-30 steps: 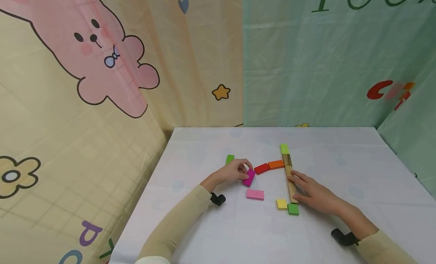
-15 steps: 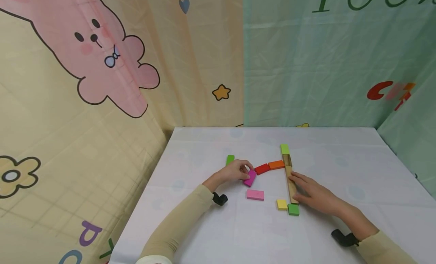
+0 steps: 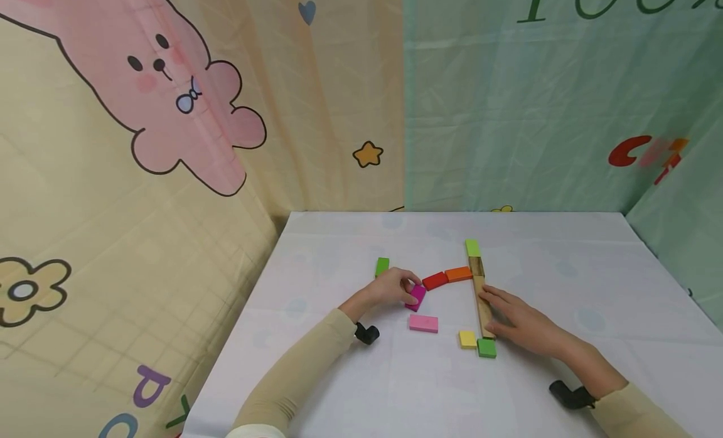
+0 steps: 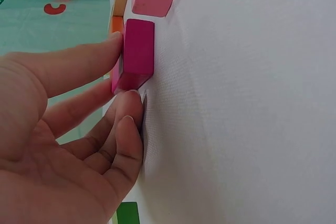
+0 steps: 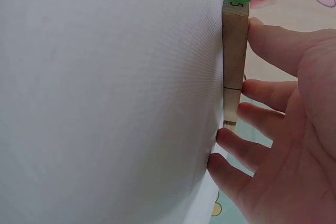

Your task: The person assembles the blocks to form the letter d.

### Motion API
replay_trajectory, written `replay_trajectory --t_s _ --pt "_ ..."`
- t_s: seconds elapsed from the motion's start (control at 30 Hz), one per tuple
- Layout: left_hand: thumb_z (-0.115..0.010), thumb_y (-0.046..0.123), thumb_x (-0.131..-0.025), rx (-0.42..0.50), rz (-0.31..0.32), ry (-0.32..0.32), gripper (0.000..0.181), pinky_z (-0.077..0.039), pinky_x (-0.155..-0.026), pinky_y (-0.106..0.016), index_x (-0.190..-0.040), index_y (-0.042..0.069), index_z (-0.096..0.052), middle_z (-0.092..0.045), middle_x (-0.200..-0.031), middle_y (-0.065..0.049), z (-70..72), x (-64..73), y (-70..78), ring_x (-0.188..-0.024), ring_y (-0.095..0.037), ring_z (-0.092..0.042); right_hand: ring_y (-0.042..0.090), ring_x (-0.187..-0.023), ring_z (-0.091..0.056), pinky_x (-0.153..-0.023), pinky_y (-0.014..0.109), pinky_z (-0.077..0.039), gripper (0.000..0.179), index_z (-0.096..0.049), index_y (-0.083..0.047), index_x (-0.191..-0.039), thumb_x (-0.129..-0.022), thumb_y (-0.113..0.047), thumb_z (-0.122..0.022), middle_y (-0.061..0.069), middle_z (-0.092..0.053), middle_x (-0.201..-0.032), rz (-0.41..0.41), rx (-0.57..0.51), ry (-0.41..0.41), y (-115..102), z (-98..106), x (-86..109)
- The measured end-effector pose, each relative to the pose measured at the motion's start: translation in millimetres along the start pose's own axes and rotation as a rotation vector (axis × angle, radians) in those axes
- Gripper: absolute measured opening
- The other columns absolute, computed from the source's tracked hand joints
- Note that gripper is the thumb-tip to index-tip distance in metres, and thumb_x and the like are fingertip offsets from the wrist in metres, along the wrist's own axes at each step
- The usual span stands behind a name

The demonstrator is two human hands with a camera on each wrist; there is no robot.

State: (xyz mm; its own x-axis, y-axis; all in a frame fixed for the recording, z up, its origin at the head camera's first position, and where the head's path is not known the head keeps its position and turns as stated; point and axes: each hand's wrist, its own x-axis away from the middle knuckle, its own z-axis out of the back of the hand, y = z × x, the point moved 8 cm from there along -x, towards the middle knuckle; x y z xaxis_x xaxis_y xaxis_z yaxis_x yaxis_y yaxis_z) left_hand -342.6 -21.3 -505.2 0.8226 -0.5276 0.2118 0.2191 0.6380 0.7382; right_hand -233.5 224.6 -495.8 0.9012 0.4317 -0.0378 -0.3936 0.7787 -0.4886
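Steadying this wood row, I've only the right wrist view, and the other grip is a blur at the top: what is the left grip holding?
Observer: The left grip pinches a magenta block.
Operator: Understood. My fingers hide the far end of the wood row. What sits there?
Observer: The head view shows a lime block at that end.
Operator: And at the near end, is anything beside the green block?
Observer: Yes, a yellow block lies just to its left.
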Motion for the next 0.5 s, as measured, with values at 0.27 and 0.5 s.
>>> replay_trajectory --t_s 0.27,0.5 --pt "-0.084 0.020 -0.084 0.004 0.021 0.034 0.038 -0.052 -0.067 -0.024 -0.119 0.018 -0.072 -0.062 -0.088 0.000 -2.8 0.7 -1.8 -0.084 -0.014 -0.058 0.045 -0.143 -0.030 -0.105 0.064 -0.036 0.075 -0.038 -0.004 -0.154 -0.097 -0.046 -0.064 0.020 -0.030 -0.160 0.006 -0.012 0.005 -0.5 0.0 0.4" --pt "-0.084 0.021 -0.084 -0.012 0.021 0.042 0.036 -0.051 -0.066 -0.024 -0.118 0.018 -0.072 -0.061 -0.088 0.001 -3.0 1.1 -0.9 -0.084 -0.014 -0.057 0.046 -0.143 -0.030 -0.104 0.065 -0.036 0.076 -0.038 -0.005 -0.155 -0.097 -0.046 -0.063 0.020 -0.029 -0.160 -0.005 -0.015 0.004 1.9 -1.2 0.5"
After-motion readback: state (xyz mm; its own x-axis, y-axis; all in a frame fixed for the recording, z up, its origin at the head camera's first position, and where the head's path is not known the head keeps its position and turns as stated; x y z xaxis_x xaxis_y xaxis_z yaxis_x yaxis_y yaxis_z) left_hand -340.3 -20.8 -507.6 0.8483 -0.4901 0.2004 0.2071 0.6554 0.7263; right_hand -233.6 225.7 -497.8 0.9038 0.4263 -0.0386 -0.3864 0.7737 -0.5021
